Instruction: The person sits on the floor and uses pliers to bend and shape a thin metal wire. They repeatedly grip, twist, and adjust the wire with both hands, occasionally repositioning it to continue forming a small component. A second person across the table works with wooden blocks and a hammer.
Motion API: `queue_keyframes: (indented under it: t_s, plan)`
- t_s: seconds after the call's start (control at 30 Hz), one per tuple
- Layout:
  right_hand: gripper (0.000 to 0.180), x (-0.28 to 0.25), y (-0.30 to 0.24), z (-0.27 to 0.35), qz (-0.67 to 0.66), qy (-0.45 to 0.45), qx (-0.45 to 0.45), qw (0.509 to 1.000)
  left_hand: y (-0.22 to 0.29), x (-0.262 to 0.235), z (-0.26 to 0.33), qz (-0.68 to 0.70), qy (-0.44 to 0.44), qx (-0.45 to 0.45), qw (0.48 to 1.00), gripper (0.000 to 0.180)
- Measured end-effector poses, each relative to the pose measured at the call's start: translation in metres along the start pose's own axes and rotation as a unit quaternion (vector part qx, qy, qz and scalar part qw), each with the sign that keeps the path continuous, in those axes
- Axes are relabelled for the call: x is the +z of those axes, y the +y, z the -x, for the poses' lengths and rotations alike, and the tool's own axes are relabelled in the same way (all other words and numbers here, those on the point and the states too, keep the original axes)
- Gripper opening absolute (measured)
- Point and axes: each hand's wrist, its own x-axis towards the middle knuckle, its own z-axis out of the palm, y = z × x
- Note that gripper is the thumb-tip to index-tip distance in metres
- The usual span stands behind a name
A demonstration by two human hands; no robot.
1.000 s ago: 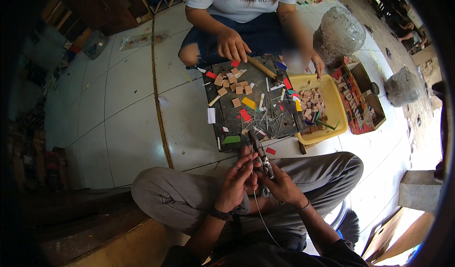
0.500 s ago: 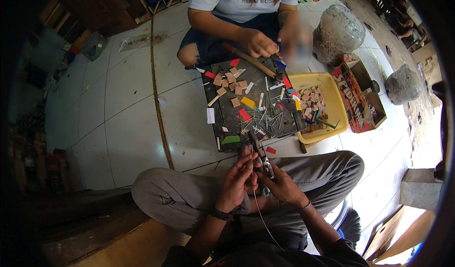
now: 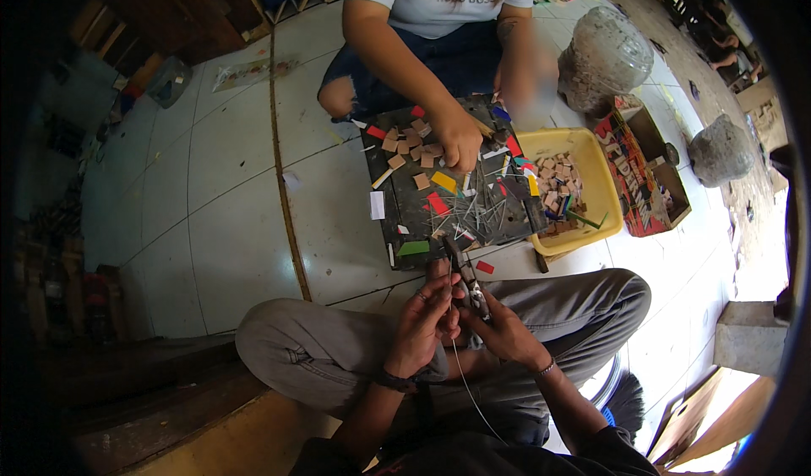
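Note:
I sit cross-legged on a tiled floor. My right hand (image 3: 507, 332) grips a pair of dark pliers (image 3: 466, 275) whose jaws point away from me. My left hand (image 3: 427, 320) is closed beside the pliers and pinches a thin wire (image 3: 467, 387) that trails down toward my lap. Just beyond my hands lies a black work board (image 3: 384, 244) strewn with small tan, red, yellow and green pieces and several thin metal pins. A person in a grey shirt sits across the board, one hand (image 3: 458, 138) pressed on the pieces.
A yellow tray (image 3: 591, 168) with tan pieces sits right of the board. Past it stands an open red cardboard box (image 3: 629, 168). Two filled clear plastic bags (image 3: 604, 58) (image 3: 718, 151) rest at the right. Dark wooden furniture lines the left and lower-left edges.
The other person's hand has moved down the board from its far edge onto the scattered pieces. My hands stay together on the pliers and wire.

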Motion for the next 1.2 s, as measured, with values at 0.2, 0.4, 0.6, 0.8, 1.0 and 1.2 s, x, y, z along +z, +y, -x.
queue_keyframes:
  t_s: [0.2, 0.4, 0.6, 0.8, 1.0, 1.2]
  plan:
    - [0.060, 0.002, 0.006, 0.000, -0.012, -0.004, 0.011, 1.000, 0.002, 0.003, 0.000, 0.000, 0.008, -0.007, 1.000, 0.031]
    - [0.053, 0.004, -0.004, -0.004, -0.022, -0.010, 0.033, 0.999, 0.002, 0.002, 0.001, 0.009, 0.008, -0.001, 1.000, 0.030]
    - [0.045, 0.004, -0.018, -0.012, -0.028, -0.024, 0.086, 0.996, -0.002, -0.003, -0.003, 0.019, 0.015, 0.016, 1.000, 0.030]
    - [0.042, 0.005, -0.009, -0.025, 0.002, -0.043, 0.087, 0.995, -0.005, -0.008, -0.005, 0.026, 0.030, 0.035, 0.999, 0.031]
    - [0.041, 0.010, -0.003, -0.038, 0.054, -0.009, 0.024, 0.998, -0.004, -0.013, -0.007, 0.052, 0.031, 0.049, 0.997, 0.035]
    - [0.043, 0.011, 0.003, -0.044, 0.116, 0.023, -0.028, 0.993, -0.004, -0.015, -0.008, 0.068, 0.033, 0.058, 0.995, 0.034]
